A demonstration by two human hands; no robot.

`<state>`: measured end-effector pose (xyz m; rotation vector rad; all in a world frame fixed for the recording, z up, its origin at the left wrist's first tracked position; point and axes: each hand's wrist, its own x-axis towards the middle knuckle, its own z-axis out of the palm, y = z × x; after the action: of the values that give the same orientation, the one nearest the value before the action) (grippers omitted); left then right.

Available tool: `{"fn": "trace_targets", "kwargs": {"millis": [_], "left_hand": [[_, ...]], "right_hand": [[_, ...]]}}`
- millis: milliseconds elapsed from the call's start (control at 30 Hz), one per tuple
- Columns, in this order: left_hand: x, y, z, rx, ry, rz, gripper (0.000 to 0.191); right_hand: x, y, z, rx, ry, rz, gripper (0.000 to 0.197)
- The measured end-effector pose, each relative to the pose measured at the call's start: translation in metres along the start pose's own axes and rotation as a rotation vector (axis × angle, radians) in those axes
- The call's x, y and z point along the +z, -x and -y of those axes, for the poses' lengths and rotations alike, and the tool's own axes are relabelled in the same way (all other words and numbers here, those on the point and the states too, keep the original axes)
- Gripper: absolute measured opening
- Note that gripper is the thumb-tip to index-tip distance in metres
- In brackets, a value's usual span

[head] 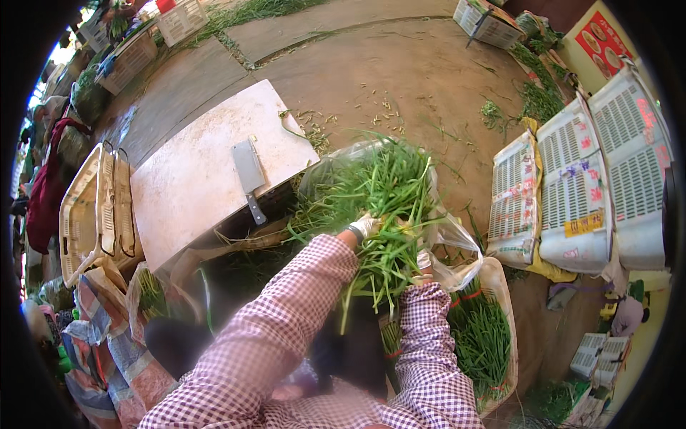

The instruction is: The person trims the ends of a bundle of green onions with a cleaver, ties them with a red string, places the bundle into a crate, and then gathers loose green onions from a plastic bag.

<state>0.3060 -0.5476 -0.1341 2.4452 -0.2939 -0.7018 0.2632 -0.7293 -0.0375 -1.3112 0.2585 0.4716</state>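
Note:
My left hand [366, 226], in a white glove, grips a loose bunch of long green stalks [394, 187] that look like garlic chives. Leaves hang over my right hand [423, 260], also gloved in white; its fingers are hidden among them. Under and around the bunch is a clear plastic bag [455, 236], with more greens spilling to the left. A cleaver [248, 166] with a dark handle lies on a white board [198, 177] to the left of the greens, its handle past the board's near edge.
By my right arm stands a pale crate [509, 322] holding red-banded bundles of greens [479, 338]. White slatted crates [573, 182] stand farther right. Stacked cream baskets [99, 214] and a striped woven sack [118, 354] are at left. Cut scraps [388, 115] litter the floor ahead.

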Motion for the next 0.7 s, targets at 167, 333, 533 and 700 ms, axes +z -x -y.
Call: {"fn": "trace_targets", "kwargs": {"millis": [167,333,533,700], "left_hand": [[-0.004,0.04,-0.014,-0.117,0.391,0.061,0.059],[-0.08,0.126,0.013,-0.435,0.781,-0.675,0.023],[-0.066,0.103,0.025,-0.584,0.699,-0.347,0.079],[-0.023,0.076,-0.01,-0.394,0.162,-0.048,0.05]], "right_hand": [[-0.049,-0.047,-0.047,0.129,0.221,-0.127,0.049],[-0.041,-0.08,-0.048,0.127,0.409,-0.155,0.052],[-0.054,-0.093,-0.055,0.126,0.539,-0.23,0.058],[-0.05,-0.099,-0.051,0.111,0.603,-0.249,0.063]]}}
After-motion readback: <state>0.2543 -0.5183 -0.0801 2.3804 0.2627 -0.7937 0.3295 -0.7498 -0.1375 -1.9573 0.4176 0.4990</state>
